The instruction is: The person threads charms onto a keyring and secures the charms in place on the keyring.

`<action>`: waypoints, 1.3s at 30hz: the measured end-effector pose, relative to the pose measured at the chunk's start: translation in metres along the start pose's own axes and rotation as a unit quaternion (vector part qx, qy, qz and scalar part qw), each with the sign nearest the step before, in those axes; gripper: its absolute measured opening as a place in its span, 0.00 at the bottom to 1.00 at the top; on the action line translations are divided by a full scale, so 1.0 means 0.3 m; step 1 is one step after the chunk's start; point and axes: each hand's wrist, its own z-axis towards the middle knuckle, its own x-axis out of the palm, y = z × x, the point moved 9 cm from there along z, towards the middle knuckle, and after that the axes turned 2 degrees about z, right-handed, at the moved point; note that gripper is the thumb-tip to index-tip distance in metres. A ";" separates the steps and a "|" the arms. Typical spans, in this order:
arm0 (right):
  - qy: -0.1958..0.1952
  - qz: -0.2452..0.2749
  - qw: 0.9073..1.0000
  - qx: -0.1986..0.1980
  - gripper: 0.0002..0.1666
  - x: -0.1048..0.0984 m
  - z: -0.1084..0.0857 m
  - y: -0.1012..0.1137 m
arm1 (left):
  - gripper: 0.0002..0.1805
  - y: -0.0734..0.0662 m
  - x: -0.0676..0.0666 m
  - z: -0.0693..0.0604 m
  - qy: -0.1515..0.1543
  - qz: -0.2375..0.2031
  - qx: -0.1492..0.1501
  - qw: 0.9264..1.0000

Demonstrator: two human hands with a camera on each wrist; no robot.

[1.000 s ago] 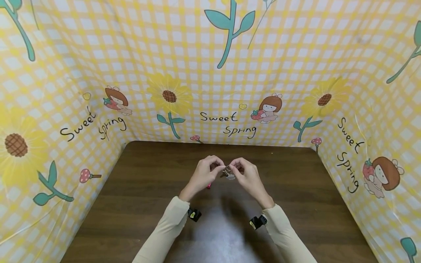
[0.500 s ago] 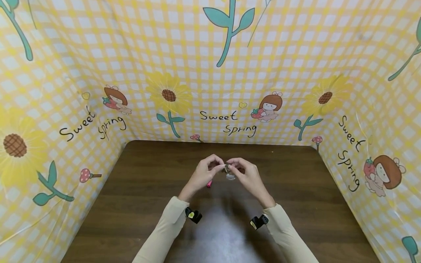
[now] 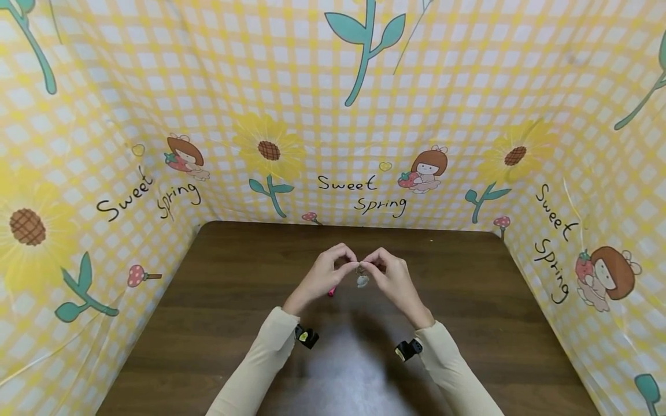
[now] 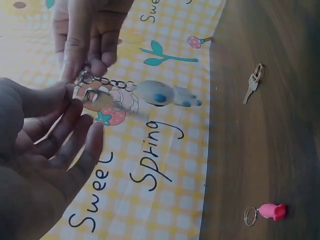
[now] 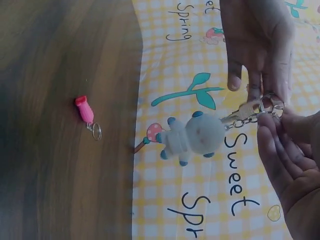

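Note:
In the head view my left hand (image 3: pixel 321 277) and right hand (image 3: pixel 394 280) meet fingertip to fingertip above the table, pinching a metal key ring (image 5: pixel 272 102) between them. A short chain (image 4: pixel 112 82) runs from the ring to a pale bear charm (image 5: pixel 202 135) with blue ears and paws, which dangles below. A key (image 5: pixel 242 112) also hangs at the ring, beside the chain. Thumb and index finger of each hand are on the ring; the exact contact is partly hidden by the fingertips.
A pink keychain charm (image 4: pixel 272 211) with its own split ring lies on the brown table (image 3: pixel 234 346). Another key (image 4: pixel 253 87) with a small ring lies farther along it. Yellow checked cloth (image 3: pixel 333 127) walls in the back and sides.
The hands stay nearly in place, fingertips slightly closer together. The bear charm has swung and turned, and hangs straighter beneath the ring.

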 end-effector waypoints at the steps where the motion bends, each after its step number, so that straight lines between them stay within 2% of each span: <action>1: -0.002 0.000 1.000 0.002 0.03 -0.002 -0.001 -0.003 | 0.03 0.000 -0.002 0.000 -0.002 -0.004 0.002 1.000; 3: -0.009 0.007 1.000 0.011 0.04 -0.007 -0.003 -0.013 | 0.03 0.014 -0.005 0.001 -0.009 -0.020 0.006 1.000; 7: -0.012 0.033 0.999 0.020 0.04 -0.014 -0.002 -0.026 | 0.03 0.031 -0.012 -0.004 -0.015 -0.048 -0.013 0.999; 12: -0.008 0.048 0.999 0.022 0.03 -0.012 0.000 -0.034 | 0.05 0.044 0.000 -0.006 0.006 -0.063 -0.040 0.997; 15: -0.001 0.057 0.998 0.034 0.03 -0.008 0.000 -0.042 | 0.05 0.049 0.003 -0.006 0.008 -0.061 -0.046 0.997; 21: 0.029 0.074 0.996 0.045 0.04 0.009 0.008 -0.044 | 0.03 0.072 -0.013 -0.008 -0.018 -0.051 -0.051 0.997; 27: 0.039 0.049 0.996 0.061 0.03 0.019 0.008 -0.053 | 0.04 0.082 -0.008 -0.015 -0.015 -0.047 -0.059 0.997; 33: 0.059 0.049 0.994 0.083 0.04 0.040 -0.011 -0.081 | 0.05 0.087 0.000 -0.020 -0.019 -0.067 -0.065 0.995; 39: 0.053 0.045 0.995 0.077 0.03 0.036 -0.014 -0.088 | 0.03 0.080 0.005 -0.014 -0.022 -0.058 -0.061 0.996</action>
